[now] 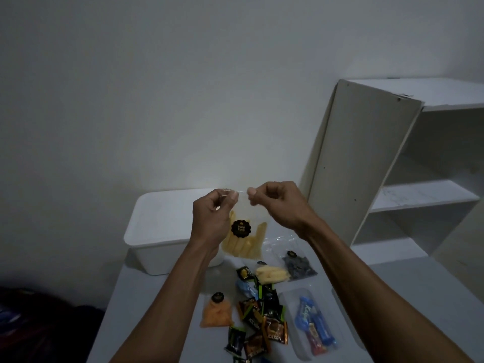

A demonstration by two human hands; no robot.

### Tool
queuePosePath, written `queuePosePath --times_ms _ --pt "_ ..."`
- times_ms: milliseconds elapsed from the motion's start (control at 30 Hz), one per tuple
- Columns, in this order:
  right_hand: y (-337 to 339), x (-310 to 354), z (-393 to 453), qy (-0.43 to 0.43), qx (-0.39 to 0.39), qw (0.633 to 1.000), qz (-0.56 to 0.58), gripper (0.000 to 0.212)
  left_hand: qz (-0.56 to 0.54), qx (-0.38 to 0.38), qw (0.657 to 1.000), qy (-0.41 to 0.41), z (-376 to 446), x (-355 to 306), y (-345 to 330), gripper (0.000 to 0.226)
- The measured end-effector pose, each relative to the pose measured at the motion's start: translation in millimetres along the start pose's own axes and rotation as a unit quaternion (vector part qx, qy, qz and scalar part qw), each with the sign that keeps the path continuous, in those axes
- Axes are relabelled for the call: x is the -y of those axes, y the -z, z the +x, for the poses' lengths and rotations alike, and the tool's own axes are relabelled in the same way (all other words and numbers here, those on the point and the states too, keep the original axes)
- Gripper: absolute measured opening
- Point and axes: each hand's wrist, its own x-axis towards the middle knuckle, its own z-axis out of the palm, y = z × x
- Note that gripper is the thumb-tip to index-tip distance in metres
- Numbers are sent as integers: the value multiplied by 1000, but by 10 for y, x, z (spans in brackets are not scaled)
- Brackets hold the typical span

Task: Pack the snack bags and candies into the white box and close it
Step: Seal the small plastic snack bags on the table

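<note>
Both our hands, left hand [209,218] and right hand [277,205], pinch the top of a clear snack bag [245,237] with clenched fingers [233,199], above the table's [146,305] far edge, before the white box [167,231].

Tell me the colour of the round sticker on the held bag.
Black with gold lettering, on the clear snack bag; head view.

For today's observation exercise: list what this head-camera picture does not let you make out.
- White box: its inside is hidden by its near wall and the hands.
- Dark snack packets: some cut off by the bottom edge.
- Bag of yellow sticks: whether its top is sealed; left hand and right hand cover it.
</note>
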Motion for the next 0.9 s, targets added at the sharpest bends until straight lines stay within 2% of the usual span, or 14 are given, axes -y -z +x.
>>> queuePosePath --times_ms 67,267,333,400,467,533,600,700,900 --pt "51 57 14 -16 23 1000 9 36 16 23 1000 -10 10 2 22 9" --pt "162 149 74 -53 93 993 -43 23 35 69 997 -7 -24 -48 15 22" --pt "157 124 77 -58 98 993 -39 23 39 69 997 -1 -39 -40 -8 18" --pt "112 73 65 -49 76 995 -39 24 63 15 998 0 -48 -4 -45 14" --pt "44 14 37 -46 33 998 -40 23 86 -71 994 13 -83 33 -81 28" --pt "-32 -43 2 -44 1 998 -43 22 110 -115 987 30 -140 37 -122 34" --pt "-102 -84 -35 -41 -5 998 -48 21 111 -108 986 62 -178 41 -156 34" --pt "-182 -135 -70 -36 6 998 -46 21 56 -112 985 115 -209 29 -192 22" --pt "-244 -246 -110 -67 5 998 5 23 -1 -125 980 155 -215 -27 -192 21"
